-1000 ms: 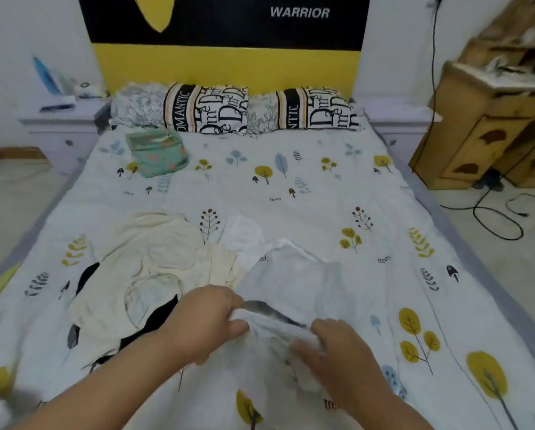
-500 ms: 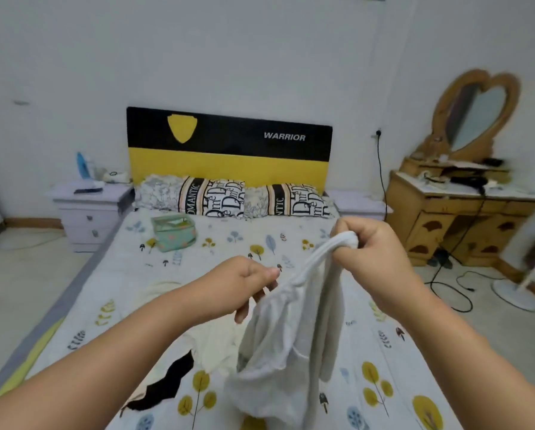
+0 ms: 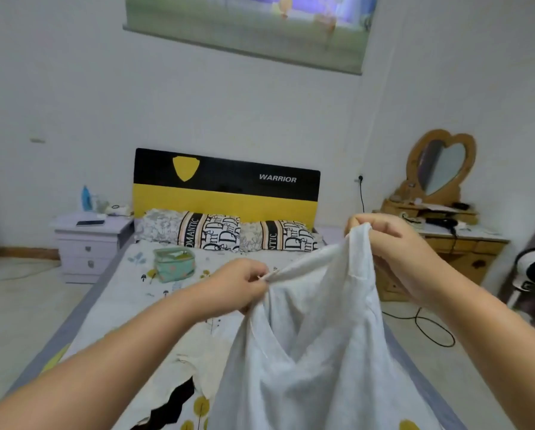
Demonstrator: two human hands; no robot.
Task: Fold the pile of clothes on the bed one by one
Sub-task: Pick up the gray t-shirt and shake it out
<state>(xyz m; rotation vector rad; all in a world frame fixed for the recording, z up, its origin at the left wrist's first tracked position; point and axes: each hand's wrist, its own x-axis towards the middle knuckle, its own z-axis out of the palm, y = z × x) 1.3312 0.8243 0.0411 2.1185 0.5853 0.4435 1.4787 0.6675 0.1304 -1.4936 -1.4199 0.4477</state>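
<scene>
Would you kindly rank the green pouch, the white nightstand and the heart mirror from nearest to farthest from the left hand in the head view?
From the left hand:
1. Green pouch, on the bed just beyond and left.
2. White nightstand, left of the bed.
3. Heart mirror, on the dresser far right.

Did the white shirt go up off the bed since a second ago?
Yes. The white shirt lay bunched on the bed then; now both hands hold it up, its top level with the pillows.
</scene>
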